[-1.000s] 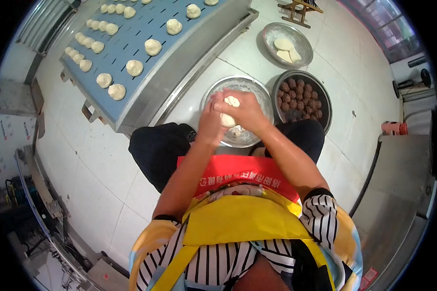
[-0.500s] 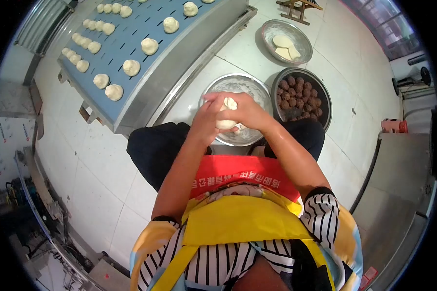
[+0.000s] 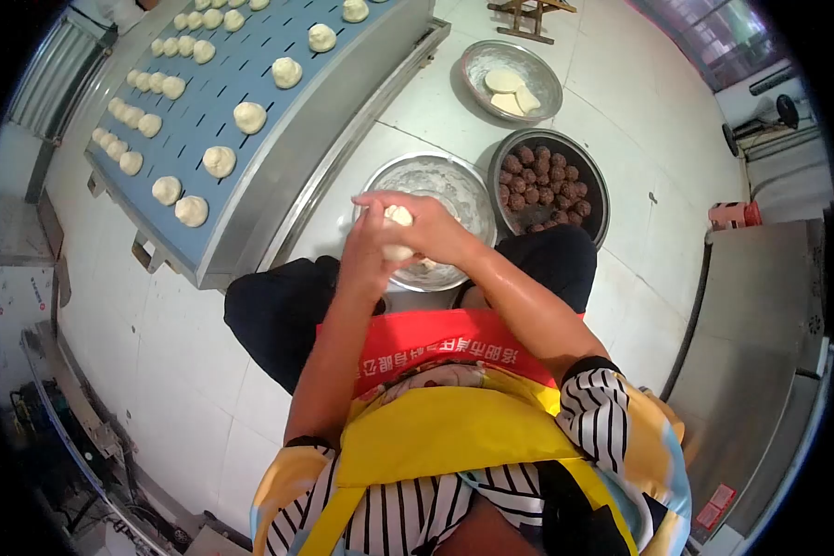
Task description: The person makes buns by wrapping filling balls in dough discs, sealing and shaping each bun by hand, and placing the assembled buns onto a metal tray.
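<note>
Between my two hands is a ball of white dough [image 3: 398, 251], with its gathered top showing above the fingers. My left hand [image 3: 365, 243] is wrapped round its left side. From the right, my right hand [image 3: 433, 228] closes over it, its fingers reaching across to the left hand. Parts of the dough are hidden by the fingers. Just beneath the hands a floury metal bowl [image 3: 473, 199] stands on the floor. A dark-rimmed bowl [image 3: 602, 199] of brown filling balls [image 3: 542, 176] sits right of it.
Another metal bowl [image 3: 551, 82] holds several flat dough pieces [image 3: 505, 82]. At the upper left, a blue slotted conveyor [image 3: 208, 102] carries rows of dough balls [image 3: 219, 161]. A small wooden stool [image 3: 531, 18] is at the top. A metal cabinet [image 3: 751, 324] stands at the right.
The whole view has shifted, so most things sit further left, with more of the conveyor's lower left visible. Both hands still hold the dough ball; the fingers have turned slightly around it.
</note>
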